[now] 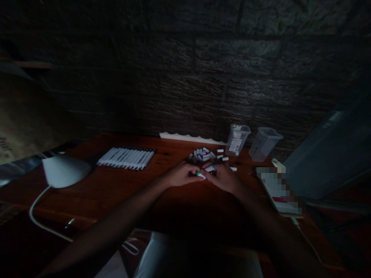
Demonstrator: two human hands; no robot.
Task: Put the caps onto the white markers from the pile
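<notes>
Both of my hands meet over the wooden table in dim light. My left hand [183, 174] is closed, its fingertips pinching a small white marker cap with a green end [201, 175]. Fingers curled, my right hand [226, 178] grips a pale, whitish marker-like piece [211, 167], partly hidden by the fingers. Just beyond the hands lies a loose heap of small white marker caps [205, 157], with several strays to its right. Farther left, a row of white markers [127, 158] lies side by side.
Two clear plastic containers [238, 141] stand at the back right, one bearing a label. A white lamp-like object [65, 172] with a cable sits at left. At right lies a partly blurred-out flat object [279, 193] with a cord. A brick wall [179, 85] rises behind the table [162, 208].
</notes>
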